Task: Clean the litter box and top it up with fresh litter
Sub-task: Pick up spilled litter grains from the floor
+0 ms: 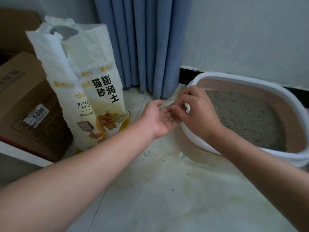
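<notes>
Two hands meet over the left rim of the white-rimmed beige plastic litter box [234, 75] at right: left hand [158, 119] spread palm-up, likely a tray for stray dark grains [172, 117]; right hand [197, 113] picks there with curled fingers, grasp unclear.

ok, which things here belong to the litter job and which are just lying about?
Job:
- litter box
- grey litter in it
- bentonite cat litter bag, upright
- spilled granules on the floor
- left hand, palm up
- right hand, fingertips at the left palm

Lying about:
- cardboard boxes
- blue curtain
</notes>
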### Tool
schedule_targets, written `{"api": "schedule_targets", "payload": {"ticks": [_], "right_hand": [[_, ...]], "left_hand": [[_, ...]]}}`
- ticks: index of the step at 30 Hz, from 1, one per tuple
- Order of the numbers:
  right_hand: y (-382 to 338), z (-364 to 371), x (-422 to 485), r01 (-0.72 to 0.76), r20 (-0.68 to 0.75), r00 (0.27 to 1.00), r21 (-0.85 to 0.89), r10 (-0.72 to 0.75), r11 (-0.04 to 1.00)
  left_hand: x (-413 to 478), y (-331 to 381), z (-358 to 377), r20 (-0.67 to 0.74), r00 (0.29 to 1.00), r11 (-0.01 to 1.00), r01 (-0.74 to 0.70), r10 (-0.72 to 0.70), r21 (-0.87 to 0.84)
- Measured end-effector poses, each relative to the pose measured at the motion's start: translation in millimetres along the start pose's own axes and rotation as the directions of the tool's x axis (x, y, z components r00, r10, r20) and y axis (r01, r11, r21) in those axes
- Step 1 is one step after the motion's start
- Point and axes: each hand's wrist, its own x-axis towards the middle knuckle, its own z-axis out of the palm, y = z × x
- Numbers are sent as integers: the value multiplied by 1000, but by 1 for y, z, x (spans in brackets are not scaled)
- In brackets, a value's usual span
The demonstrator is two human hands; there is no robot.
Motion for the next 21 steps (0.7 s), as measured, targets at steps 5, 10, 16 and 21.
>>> {"api": "schedule_targets", "payload": {"ticks": [5, 10, 16, 21], "right_hand": [[1, -18, 3, -16, -102, 995, -11, 15, 1000], [12, -26, 0, -106, -134, 985, 31, 109, 994], [27, -28, 3, -153, -158, 973, 93, 167, 984], [36, -30, 11, -181, -255, 935, 252, 246, 950]], "left_hand": [[-5, -12, 23, 45, 999, 1000, -6, 7, -6], [0, -23, 37, 56, 998, 1000, -11, 11, -1], [14, -21, 50, 65, 997, 999, -45, 45, 3], [28, -15, 64, 84, 988, 992, -124, 126, -30]]}}
